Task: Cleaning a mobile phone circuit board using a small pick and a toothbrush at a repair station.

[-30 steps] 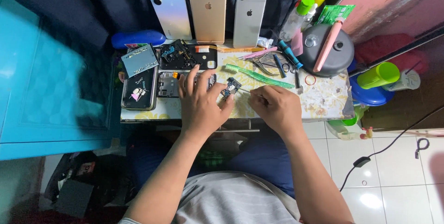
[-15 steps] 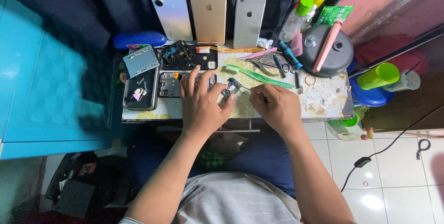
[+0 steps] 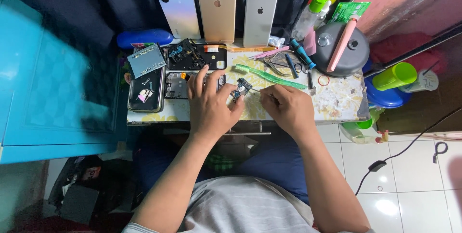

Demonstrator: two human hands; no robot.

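Glossy floral tabletop; matt gold metal phone back; glossy white floor tiles; green plastic cup.

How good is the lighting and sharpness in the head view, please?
Head view: the table is evenly lit and sharp; the left hand and right hand show no motion blur; the small circuit board between them is clear; glare spots mark the floor tiles; the lower left corner lies in shadow.

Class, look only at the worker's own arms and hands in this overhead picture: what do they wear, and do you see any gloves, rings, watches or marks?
Both forearms are bare from above the elbow down. The left hand and right hand wear no gloves, and no ring, watch or wristband shows. Grey fabric of a shirt shows at the bottom edge, so any sleeves are short. No marks can be made out.
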